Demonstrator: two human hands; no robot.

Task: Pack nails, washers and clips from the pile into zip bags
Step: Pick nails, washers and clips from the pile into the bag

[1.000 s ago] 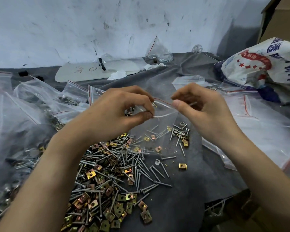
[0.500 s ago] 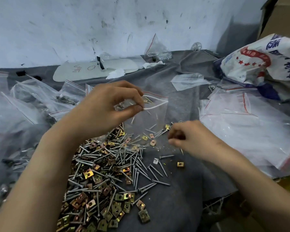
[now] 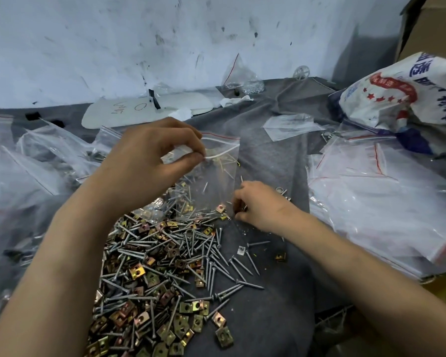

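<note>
Left hand (image 3: 150,161): pinching zip bag (image 3: 218,176) at its rim.
Right hand (image 3: 259,206): fingers curling at pile (image 3: 155,266) edge; grip unclear.
Cloth (image 3: 268,318): lying bare right of pile.

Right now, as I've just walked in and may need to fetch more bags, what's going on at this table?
A person is bagging hardware. The left hand pinches the mouth of a small zip bag, holding it above the mixed pile. The right hand is down at the pile's far edge, fingers curled over small pieces; what it holds is unclear. A few nails are in the bag.
</note>
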